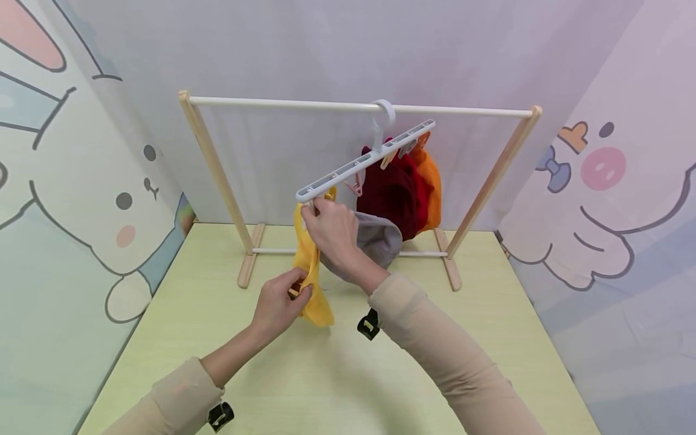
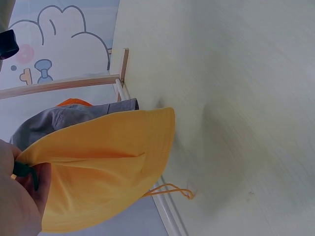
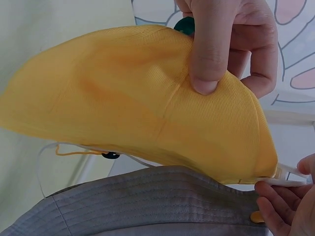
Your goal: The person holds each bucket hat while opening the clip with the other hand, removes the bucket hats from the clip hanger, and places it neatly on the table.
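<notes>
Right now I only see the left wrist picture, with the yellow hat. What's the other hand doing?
Observer: The right hand pinches a white clip at the edge of the yellow hat.
Operator: What's above that?
Observer: A pale hanger, hooked over a white bar.
Operator: Is anything between the grey hat and the orange one?
Observer: Yes, dark red cloth.

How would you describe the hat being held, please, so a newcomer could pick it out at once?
Find the rack, then the hanger hooked over its top rail. At the hanger's near left end is the yellow hat, in the left grip. Only it is yellow; beyond hang a grey hat, dark red item and orange item.
</notes>
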Action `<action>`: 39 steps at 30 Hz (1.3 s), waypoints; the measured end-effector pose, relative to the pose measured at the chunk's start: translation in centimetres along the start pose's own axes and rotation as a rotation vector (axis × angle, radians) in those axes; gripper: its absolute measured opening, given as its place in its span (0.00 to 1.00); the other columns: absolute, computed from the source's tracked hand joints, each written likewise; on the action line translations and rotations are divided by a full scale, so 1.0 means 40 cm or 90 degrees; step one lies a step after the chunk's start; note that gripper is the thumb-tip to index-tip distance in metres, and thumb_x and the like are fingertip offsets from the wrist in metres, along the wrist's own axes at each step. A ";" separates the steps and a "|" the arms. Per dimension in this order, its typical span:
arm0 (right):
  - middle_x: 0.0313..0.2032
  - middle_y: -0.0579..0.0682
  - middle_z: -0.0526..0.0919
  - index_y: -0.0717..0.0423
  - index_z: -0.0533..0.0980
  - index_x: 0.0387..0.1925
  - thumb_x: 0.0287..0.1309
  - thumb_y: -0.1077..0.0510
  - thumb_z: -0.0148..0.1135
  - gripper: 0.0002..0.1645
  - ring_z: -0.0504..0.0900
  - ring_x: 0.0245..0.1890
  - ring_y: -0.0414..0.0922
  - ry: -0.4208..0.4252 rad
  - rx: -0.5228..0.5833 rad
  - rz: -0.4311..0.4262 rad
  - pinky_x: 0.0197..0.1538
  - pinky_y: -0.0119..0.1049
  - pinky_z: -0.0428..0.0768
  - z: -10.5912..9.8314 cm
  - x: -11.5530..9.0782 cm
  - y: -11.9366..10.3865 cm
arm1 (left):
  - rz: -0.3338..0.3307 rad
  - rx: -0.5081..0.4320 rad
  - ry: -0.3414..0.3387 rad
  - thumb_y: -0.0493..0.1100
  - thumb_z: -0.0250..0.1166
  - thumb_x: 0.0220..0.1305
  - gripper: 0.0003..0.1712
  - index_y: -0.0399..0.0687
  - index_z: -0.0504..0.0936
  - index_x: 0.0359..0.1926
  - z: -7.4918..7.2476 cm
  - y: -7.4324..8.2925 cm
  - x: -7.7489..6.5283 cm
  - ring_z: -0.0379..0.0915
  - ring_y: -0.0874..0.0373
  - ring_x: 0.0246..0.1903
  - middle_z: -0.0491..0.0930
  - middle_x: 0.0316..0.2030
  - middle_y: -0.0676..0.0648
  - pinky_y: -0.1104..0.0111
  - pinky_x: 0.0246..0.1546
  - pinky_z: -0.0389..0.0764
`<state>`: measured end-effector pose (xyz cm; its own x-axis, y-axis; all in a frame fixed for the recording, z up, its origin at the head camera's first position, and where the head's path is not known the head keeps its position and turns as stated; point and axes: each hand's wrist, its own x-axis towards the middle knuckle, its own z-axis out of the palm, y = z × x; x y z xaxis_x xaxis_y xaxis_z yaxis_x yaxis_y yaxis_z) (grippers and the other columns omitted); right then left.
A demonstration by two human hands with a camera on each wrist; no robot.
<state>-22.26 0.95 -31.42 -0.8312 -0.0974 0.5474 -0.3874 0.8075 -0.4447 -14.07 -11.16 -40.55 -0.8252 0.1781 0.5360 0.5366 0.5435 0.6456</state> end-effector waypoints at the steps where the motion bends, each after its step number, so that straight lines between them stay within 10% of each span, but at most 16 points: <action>1: 0.08 0.44 0.62 0.49 0.67 0.11 0.54 0.48 0.47 0.20 0.59 0.08 0.41 0.000 0.000 0.000 0.13 0.29 0.57 0.000 0.000 0.000 | 0.001 0.000 0.000 0.34 0.62 0.48 0.06 0.49 0.75 0.27 0.000 0.001 0.000 0.71 0.67 0.21 0.75 0.22 0.55 0.80 0.18 0.72; 39: 0.08 0.41 0.63 0.46 0.66 0.11 0.46 0.44 0.50 0.17 0.60 0.09 0.39 0.036 -0.036 -0.022 0.12 0.30 0.57 0.011 0.000 0.007 | 0.009 0.006 0.006 0.33 0.60 0.49 0.06 0.47 0.75 0.30 -0.028 -0.040 0.001 0.74 0.65 0.22 0.78 0.24 0.53 0.78 0.19 0.73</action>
<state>-22.54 0.93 -31.86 -0.7934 -0.0948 0.6012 -0.3916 0.8357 -0.3850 -14.74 -12.92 -40.96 -0.8157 0.1777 0.5505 0.5466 0.5482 0.6330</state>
